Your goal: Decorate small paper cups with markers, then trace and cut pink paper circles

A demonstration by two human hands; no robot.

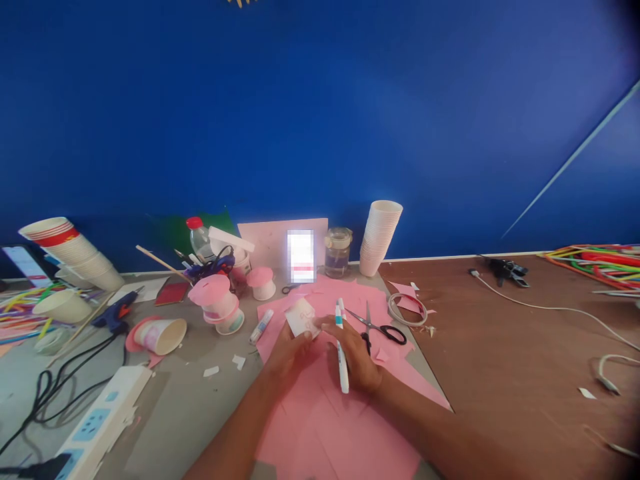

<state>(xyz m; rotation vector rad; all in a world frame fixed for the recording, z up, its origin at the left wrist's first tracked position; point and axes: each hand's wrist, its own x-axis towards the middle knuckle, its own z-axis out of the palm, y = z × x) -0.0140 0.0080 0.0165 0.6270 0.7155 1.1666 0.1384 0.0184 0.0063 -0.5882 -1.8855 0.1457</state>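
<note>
My left hand [293,350] is closed on a small white paper piece [301,317] with faint pinkish marks on its face. In my right hand [361,363] a white marker [342,367] with a blue band lies between the fingers, and the fingertips reach the paper's right edge. Under both hands spread sheets of pink paper [340,427]. Black-handled scissors [373,325] lie just beyond my right hand, blades apart. Left of the paper piece, another white marker [261,327] rests on the pink sheet.
Pink-topped paper cups [217,300] stand at left, near a tipped cup [167,335], a blue glue gun [116,313] and a power strip [100,420]. Behind are a lit phone [301,257], a glass jar [338,253] and stacked cups [380,237]. A tape roll [407,310] lies right.
</note>
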